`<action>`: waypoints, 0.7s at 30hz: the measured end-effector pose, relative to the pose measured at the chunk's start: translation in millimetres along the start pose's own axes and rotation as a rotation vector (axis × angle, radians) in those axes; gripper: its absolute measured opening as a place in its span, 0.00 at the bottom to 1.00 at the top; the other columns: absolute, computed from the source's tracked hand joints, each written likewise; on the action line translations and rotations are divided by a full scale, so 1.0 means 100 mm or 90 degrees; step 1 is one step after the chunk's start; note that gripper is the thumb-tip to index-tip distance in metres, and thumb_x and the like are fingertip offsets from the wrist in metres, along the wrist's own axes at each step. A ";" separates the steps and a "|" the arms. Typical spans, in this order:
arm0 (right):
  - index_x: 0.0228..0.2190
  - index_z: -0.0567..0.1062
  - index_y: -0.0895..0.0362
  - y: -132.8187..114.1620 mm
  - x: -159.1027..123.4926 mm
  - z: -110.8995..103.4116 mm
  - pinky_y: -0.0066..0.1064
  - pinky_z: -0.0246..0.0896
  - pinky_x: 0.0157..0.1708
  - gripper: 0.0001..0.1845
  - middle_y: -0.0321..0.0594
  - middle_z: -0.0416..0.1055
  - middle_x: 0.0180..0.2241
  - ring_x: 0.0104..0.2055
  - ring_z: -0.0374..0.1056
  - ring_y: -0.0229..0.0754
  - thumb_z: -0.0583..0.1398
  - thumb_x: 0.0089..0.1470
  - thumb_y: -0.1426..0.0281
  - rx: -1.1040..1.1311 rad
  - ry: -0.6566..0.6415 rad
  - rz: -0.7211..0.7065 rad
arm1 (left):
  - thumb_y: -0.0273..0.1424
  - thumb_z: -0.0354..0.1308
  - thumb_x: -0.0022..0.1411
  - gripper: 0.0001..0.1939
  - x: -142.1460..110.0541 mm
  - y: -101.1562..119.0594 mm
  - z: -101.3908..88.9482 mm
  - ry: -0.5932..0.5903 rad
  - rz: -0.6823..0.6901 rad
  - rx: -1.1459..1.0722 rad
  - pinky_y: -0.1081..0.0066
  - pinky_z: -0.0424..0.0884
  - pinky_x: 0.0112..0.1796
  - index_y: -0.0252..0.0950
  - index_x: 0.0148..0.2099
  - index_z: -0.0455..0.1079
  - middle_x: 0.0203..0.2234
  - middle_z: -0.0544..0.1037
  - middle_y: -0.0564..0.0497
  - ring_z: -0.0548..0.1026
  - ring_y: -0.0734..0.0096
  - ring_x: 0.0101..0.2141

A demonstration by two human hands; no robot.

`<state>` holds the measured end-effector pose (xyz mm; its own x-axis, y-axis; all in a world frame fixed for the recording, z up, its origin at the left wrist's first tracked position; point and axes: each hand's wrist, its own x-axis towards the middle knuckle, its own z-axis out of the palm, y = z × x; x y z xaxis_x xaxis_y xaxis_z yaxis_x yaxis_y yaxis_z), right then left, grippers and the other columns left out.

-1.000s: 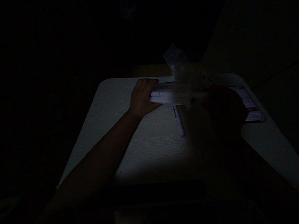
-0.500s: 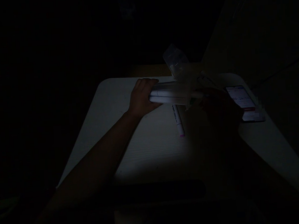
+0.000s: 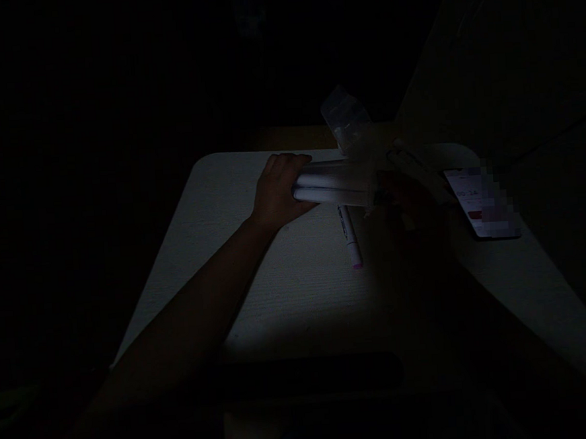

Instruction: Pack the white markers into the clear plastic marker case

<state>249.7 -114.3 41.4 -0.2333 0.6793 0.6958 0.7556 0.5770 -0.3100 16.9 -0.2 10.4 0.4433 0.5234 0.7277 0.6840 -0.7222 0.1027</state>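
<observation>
Head view: our left hand (image 3: 282, 191) curls round clear holder (image 3: 369, 183) of markers (image 3: 321, 194), counter's (image 3: 286, 273) twelve o'clock; best we brace it, unsqueezed. Right hand (image 3: 415, 210) shadowed at holder's three o'clock; grip we cannot tell.

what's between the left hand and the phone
In the head view, between the left hand and the phone lie a see-through holder with white markers inside, then the right hand, dim in shadow.

Phone (image 3: 477, 211) on table (image 3: 190, 252), right of case (image 3: 369, 182); markers (image 3: 328, 194) inside; loose marker (image 3: 350, 239) before case.
</observation>
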 end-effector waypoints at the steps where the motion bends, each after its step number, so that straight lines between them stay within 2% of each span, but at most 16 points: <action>1: 0.56 0.62 0.54 0.00 0.00 0.01 0.39 0.61 0.54 0.25 0.45 0.65 0.55 0.57 0.61 0.44 0.49 0.57 0.72 -0.004 -0.008 -0.009 | 0.63 0.51 0.47 0.40 0.00 0.00 0.00 -0.002 0.000 0.001 0.57 0.64 0.45 0.39 0.53 0.60 0.41 0.72 0.44 0.70 0.54 0.43; 5: 0.58 0.59 0.52 0.01 -0.01 0.03 0.40 0.58 0.57 0.27 0.43 0.62 0.57 0.59 0.58 0.44 0.48 0.57 0.71 0.000 -0.030 0.008 | 0.62 0.51 0.48 0.39 0.00 -0.01 0.01 -0.002 -0.001 0.004 0.57 0.64 0.45 0.40 0.54 0.59 0.42 0.72 0.45 0.70 0.54 0.43; 13: 0.57 0.60 0.51 0.00 0.00 0.01 0.42 0.53 0.60 0.26 0.42 0.61 0.57 0.61 0.55 0.45 0.48 0.57 0.69 -0.003 -0.052 0.035 | 0.62 0.51 0.48 0.40 0.00 0.00 0.00 -0.012 -0.009 0.000 0.56 0.64 0.45 0.39 0.54 0.59 0.42 0.72 0.44 0.69 0.52 0.44; 21: 0.58 0.60 0.51 0.01 0.00 0.01 0.41 0.53 0.60 0.27 0.42 0.61 0.57 0.61 0.55 0.45 0.48 0.57 0.69 0.020 -0.064 0.037 | 0.60 0.53 0.49 0.39 -0.01 -0.01 0.02 -0.008 -0.004 0.000 0.56 0.63 0.46 0.39 0.55 0.59 0.43 0.72 0.44 0.69 0.53 0.45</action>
<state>249.5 -113.3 40.3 -0.2506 0.7535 0.6079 0.7510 0.5475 -0.3691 16.2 0.9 8.3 0.4457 0.5334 0.7189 0.6866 -0.7190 0.1078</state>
